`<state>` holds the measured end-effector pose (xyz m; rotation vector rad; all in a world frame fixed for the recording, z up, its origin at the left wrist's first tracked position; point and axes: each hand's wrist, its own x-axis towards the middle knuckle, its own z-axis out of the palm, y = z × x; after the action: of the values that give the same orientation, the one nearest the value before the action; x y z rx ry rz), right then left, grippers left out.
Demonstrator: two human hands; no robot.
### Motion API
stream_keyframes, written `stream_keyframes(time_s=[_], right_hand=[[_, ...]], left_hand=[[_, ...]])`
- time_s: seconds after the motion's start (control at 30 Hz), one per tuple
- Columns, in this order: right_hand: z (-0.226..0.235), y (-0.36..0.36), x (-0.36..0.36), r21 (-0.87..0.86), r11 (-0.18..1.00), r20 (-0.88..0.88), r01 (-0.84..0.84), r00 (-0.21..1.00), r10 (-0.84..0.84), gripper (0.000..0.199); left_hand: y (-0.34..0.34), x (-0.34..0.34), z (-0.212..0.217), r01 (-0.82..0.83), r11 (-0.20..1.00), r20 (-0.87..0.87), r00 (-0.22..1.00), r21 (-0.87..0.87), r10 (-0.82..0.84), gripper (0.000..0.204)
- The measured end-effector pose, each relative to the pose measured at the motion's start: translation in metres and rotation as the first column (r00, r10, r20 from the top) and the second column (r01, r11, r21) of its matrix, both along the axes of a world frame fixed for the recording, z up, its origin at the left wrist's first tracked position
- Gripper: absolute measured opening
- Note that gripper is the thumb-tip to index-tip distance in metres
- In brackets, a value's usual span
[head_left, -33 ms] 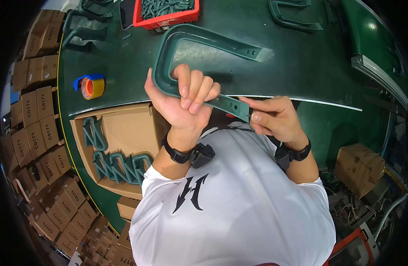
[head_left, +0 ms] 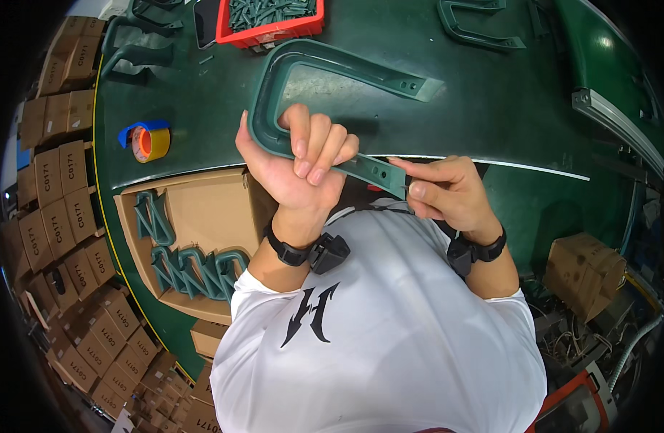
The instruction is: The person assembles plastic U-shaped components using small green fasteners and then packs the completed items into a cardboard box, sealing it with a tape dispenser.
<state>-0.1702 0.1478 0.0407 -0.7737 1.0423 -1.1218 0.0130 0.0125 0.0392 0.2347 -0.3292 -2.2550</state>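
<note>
Centrally, green U-shaped frame [head_left: 332,68] lies over green table [head_left: 491,108], bend toward left, near arm reaching over table edge. Left hand [head_left: 299,162] wrapped around bend and near arm, fingers curled over it. Right hand [head_left: 447,191] pinches tip of near arm, thumb and forefinger closed on it. Beyond frame: red bin [head_left: 274,29] of small green parts. Left: tape roll [head_left: 148,142]. Below table edge: carton [head_left: 194,216] holding more frames.
</note>
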Motion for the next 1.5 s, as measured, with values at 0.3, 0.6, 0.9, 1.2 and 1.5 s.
stream_keyframes(time_s=[0.3,0.6,0.9,1.2,1.5], right_hand=[[0.0,-0.002,0.002,-0.01,0.999,-0.035,0.037,0.999,-0.037,0.03],[-0.009,-0.013,0.009,0.035,0.971,-0.213,0.236,0.951,-0.223,0.025],[-0.01,-0.007,0.005,-0.617,0.785,-0.648,-0.053,0.6,-0.469,0.021],[-0.014,-0.007,0.006,-0.641,0.748,-0.682,-0.169,0.572,-0.456,0.017],[-0.007,-0.001,0.006,-0.599,0.786,-0.651,-0.153,0.666,-0.366,0.028]], left_hand=[[-0.001,-0.001,-0.001,0.014,1.0,-0.019,1.0,0.012,-0.014,0.056],[-0.002,-0.003,-0.003,0.089,0.996,-0.027,0.996,0.031,-0.088,0.064],[-0.007,0.0,0.001,0.004,1.0,0.03,1.0,0.012,-0.005,0.064],[-0.007,0.0,-0.003,-0.077,0.996,0.096,0.993,0.051,0.072,0.064],[-0.011,0.0,-0.006,-0.112,0.99,0.049,0.993,0.082,0.108,0.059]])
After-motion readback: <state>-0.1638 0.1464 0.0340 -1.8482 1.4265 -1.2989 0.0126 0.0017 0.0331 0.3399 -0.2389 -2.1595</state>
